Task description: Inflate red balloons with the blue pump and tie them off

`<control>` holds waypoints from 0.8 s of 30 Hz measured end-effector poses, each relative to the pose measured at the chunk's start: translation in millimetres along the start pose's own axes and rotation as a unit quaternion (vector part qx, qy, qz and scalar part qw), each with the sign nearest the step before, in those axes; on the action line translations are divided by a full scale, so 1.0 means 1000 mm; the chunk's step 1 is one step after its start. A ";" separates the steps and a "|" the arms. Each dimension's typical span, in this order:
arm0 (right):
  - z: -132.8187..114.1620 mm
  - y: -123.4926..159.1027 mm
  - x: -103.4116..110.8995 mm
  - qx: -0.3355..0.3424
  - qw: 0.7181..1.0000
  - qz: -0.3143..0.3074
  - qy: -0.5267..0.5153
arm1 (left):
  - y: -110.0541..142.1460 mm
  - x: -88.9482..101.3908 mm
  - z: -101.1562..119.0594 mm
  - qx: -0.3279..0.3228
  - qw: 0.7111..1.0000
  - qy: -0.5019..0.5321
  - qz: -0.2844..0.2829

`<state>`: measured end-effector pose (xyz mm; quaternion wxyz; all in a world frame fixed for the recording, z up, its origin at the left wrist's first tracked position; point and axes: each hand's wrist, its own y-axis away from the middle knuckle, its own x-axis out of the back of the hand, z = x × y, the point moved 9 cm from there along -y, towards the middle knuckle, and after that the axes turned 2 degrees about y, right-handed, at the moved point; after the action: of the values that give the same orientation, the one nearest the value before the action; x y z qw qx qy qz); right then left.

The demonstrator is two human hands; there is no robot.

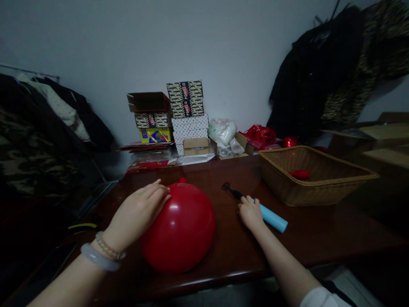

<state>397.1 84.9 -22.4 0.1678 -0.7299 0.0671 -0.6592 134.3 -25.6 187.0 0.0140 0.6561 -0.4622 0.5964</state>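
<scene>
A large inflated red balloon point(178, 227) lies on the dark polished wooden table point(306, 230), its small knot point(182, 180) pointing away from me. My left hand point(139, 213) is curved against the balloon's upper left side, with the fingers just short of the knot. My right hand point(251, 213) closes over a light blue cylindrical hand pump point(271, 217). A small black looped tool point(231, 192), possibly scissors, lies against the hand's far side, and I cannot tell if it joins the pump.
A woven wicker basket point(316, 179) holding a deflated red balloon point(299, 174) stands at the table's right. Stacked patterned boxes point(185, 99), a plastic bag point(223, 131) and red wrappings point(260, 135) line the far edge. Dark clothing point(41, 140) hangs at the left.
</scene>
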 end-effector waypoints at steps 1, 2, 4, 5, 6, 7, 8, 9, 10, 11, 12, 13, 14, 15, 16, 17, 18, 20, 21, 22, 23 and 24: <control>-0.003 0.000 0.002 0.000 1.000 0.009 -0.009 | 0.001 0.002 0.000 -0.001 1.000 0.001 0.003; -0.006 -0.001 0.006 0.001 1.000 0.021 -0.020 | 0.002 0.004 0.001 -0.004 1.000 0.005 0.006; -0.015 -0.002 0.019 0.003 0.998 0.049 -0.047 | 0.004 0.009 0.005 -0.011 1.000 0.017 0.008; -0.020 -0.002 0.029 0.003 0.996 0.065 -0.063 | 0.004 0.012 0.009 -0.017 1.000 0.023 0.007; -0.024 -0.003 0.040 0.002 0.993 0.082 -0.080 | 0.004 0.014 0.013 -0.022 0.999 0.028 0.008; -0.028 -0.003 0.054 -0.001 0.990 0.100 -0.098 | 0.003 0.016 0.017 -0.028 0.999 0.032 0.008; -0.031 -0.003 0.070 -0.004 0.986 0.117 -0.115 | 0.002 0.017 0.022 -0.035 0.999 0.034 0.009; -0.034 -0.003 0.087 -0.005 0.982 0.134 -0.130 | 0.001 0.017 0.028 -0.042 0.998 0.036 0.011; -0.036 -0.002 0.106 -0.003 0.978 0.150 -0.144 | 0.000 0.017 0.033 -0.048 0.998 0.038 0.012; -0.038 0.001 0.126 0.004 0.971 0.169 -0.166 | -0.001 0.016 0.037 -0.054 0.998 0.041 0.011; -0.036 0.005 0.150 0.013 0.949 0.212 -0.232 | -0.003 0.015 0.040 -0.060 0.997 0.044 0.010; -0.037 0.010 0.172 0.031 0.928 0.239 -0.283 | -0.004 0.013 0.043 -0.064 0.997 0.048 0.007; -0.039 0.015 0.190 0.050 0.914 0.250 -0.316 | -0.006 0.013 0.043 -0.065 0.997 0.051 0.007; -0.039 0.019 0.205 0.059 0.902 0.262 -0.338 | -0.007 0.013 0.043 -0.064 0.997 0.052 0.008; -0.040 0.024 0.217 0.068 0.890 0.271 -0.360 | -0.008 0.013 0.043 -0.062 0.997 0.051 0.011; -0.042 0.027 0.224 0.070 0.881 0.269 -0.383 | -0.010 0.014 0.042 -0.061 0.997 0.049 0.013; -0.044 0.029 0.226 0.073 0.871 0.257 -0.411 | -0.011 0.014 0.043 -0.062 0.997 0.046 0.013; -0.050 0.031 0.220 0.069 0.844 0.224 -0.482 | -0.014 0.013 0.051 -0.078 0.996 0.044 0.003; -0.054 0.031 0.213 0.066 0.835 0.204 -0.507 | -0.015 0.012 0.057 -0.090 0.995 0.044 -0.005; -0.058 0.030 0.206 0.063 0.829 0.183 -0.525 | -0.017 0.010 0.063 -0.100 0.994 0.044 -0.010; -0.062 0.030 0.199 0.063 0.826 0.163 -0.535 | -0.019 0.009 0.070 -0.107 0.993 0.046 -0.014; -0.066 0.029 0.193 0.065 0.825 0.146 -0.542 | -0.022 0.009 0.076 -0.109 0.993 0.048 -0.013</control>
<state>359.2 -14.0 154.1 0.3181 -0.9389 0.0284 -0.1284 205.3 -61.2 183.8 0.1160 0.6271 -0.5147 0.5731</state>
